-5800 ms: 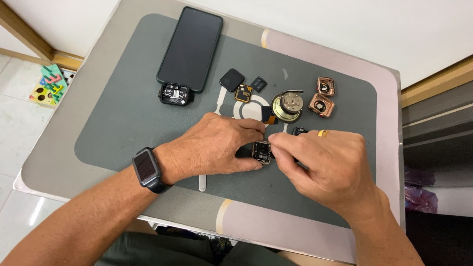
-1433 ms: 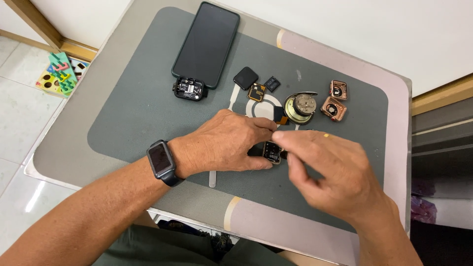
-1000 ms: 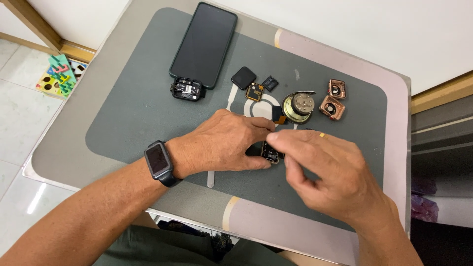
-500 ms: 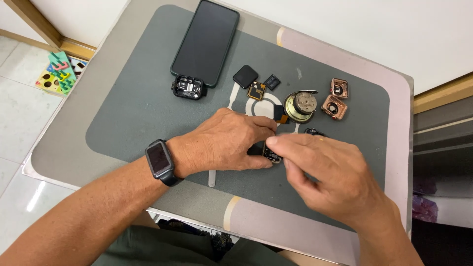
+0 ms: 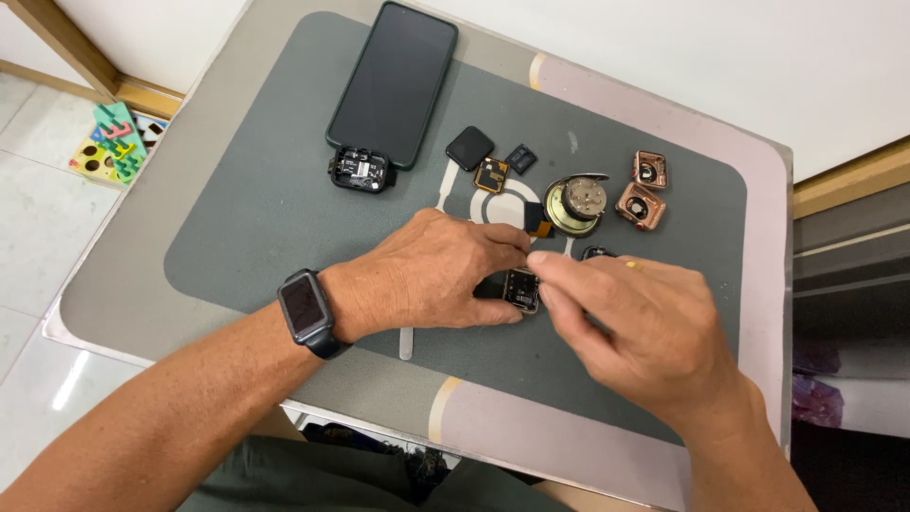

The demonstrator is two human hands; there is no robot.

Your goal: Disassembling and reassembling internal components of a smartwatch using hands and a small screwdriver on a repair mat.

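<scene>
My left hand lies palm down on the grey mat and pinches a small opened watch body between thumb and fingertips. My right hand comes in from the right, its fingertips pressed on the top edge of that same watch body. A gold ring sits on one right finger. A black smartwatch is on my left wrist. The underside of the watch body is hidden by my fingers.
A black phone lies face up at the mat's far side with a small black module below it. Small square parts, a round metal part and two copper-coloured watch cases sit behind my hands. A toy lies on the floor at left.
My right fingers have shifted slightly over the watch body, uncovering more of it. My left hand keeps its grip. The camera view has drifted a little.
</scene>
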